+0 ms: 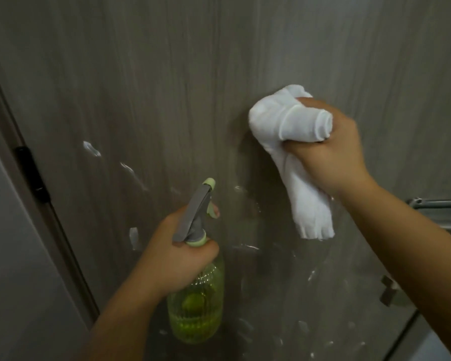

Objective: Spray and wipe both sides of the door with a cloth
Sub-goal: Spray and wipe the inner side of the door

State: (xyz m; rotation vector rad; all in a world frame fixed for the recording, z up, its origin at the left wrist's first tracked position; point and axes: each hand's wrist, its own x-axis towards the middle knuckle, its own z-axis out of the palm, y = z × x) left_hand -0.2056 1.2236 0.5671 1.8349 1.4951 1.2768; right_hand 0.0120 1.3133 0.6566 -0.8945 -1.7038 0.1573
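Up right, cloth (289, 121) bunched in right-hand grip (331, 149).

No readable text anywhere. Spray bottle (195, 306) (green, ribbed) shows no label or brand from this angle. Door (146, 100) face and its handle (438, 204) carry no visible markings, though possibly something sits too blurred to resolve.

Door handle (438, 204) cut off at right edge
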